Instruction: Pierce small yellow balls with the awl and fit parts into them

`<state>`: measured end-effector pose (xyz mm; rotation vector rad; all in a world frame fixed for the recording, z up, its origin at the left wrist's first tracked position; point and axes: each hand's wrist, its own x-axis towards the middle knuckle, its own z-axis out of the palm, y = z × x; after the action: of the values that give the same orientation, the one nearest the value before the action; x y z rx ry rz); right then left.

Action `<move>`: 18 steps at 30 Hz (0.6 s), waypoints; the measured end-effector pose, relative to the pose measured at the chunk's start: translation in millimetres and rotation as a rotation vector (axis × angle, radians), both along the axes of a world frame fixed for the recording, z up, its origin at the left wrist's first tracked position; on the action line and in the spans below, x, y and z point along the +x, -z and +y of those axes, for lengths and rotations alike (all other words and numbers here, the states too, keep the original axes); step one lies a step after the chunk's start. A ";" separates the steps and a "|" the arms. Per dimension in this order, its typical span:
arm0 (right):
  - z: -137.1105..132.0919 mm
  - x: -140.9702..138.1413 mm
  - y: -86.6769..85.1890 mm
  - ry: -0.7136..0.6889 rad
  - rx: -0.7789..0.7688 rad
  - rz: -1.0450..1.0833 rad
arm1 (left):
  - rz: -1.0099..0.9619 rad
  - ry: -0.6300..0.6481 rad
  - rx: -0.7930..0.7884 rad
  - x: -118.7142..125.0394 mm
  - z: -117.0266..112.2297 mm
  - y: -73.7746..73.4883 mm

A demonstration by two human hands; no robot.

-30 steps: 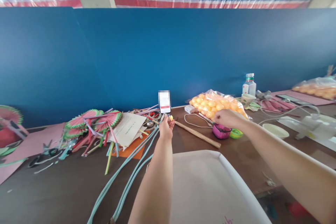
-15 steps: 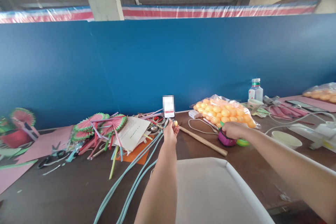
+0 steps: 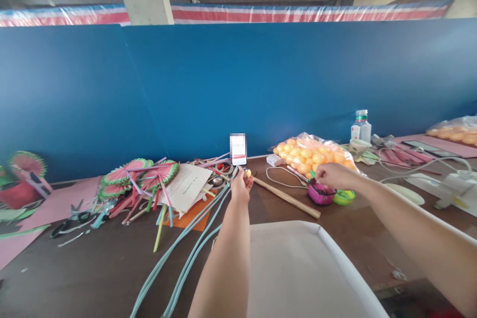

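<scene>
Stretched out in the middle, my left hand (image 3: 241, 186) has its fingers curled round a small round yellow-and-white thing (image 3: 247, 173); its exact kind is too small to tell. Just behind that hand stands a phone (image 3: 238, 151) with a lit screen. My right hand (image 3: 330, 176) is bent down over a small purple pouch (image 3: 318, 196), fingers drawn together at its top; what they pinch, if anything, is hidden. A bright green ring-shaped thing (image 3: 343, 197) lies beside the pouch. Between my hands a wooden stick (image 3: 286, 198) rests on the table.
A clear bag of orange balls (image 3: 307, 153) lies behind my right hand, a bottle (image 3: 360, 126) farther right. Leftward are paper fans (image 3: 128, 179), papers (image 3: 186, 186), scissors (image 3: 76, 218) and pale blue tubes (image 3: 179, 253). A white tray (image 3: 298, 268) is in front. A blue partition (image 3: 238, 79) rises behind.
My right hand has risen slightly off the purple pouch, so more of the pouch and the green ring shows. The left hand stays nearly in place, with the yellow round thing showing more.
</scene>
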<state>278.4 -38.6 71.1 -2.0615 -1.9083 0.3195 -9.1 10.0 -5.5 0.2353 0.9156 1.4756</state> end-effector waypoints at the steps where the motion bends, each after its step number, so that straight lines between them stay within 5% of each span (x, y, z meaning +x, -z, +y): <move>1: -0.8 -0.6 -2.5 -0.024 -0.046 0.031 | 0.001 0.000 -0.003 0.1 -0.5 -0.6; 9: -6.6 -30.8 -12.9 -0.044 -0.012 0.449 | 0.016 0.002 -0.001 -0.3 -1.2 -1.6; 18: 19.7 -140.7 -1.1 -0.076 -0.116 1.248 | 0.024 -0.003 0.030 -1.3 -4.7 -5.9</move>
<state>137.7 -18.8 72.2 -1.2304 -1.1446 1.3523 -10.4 5.3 0.4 0.2744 0.9144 1.4924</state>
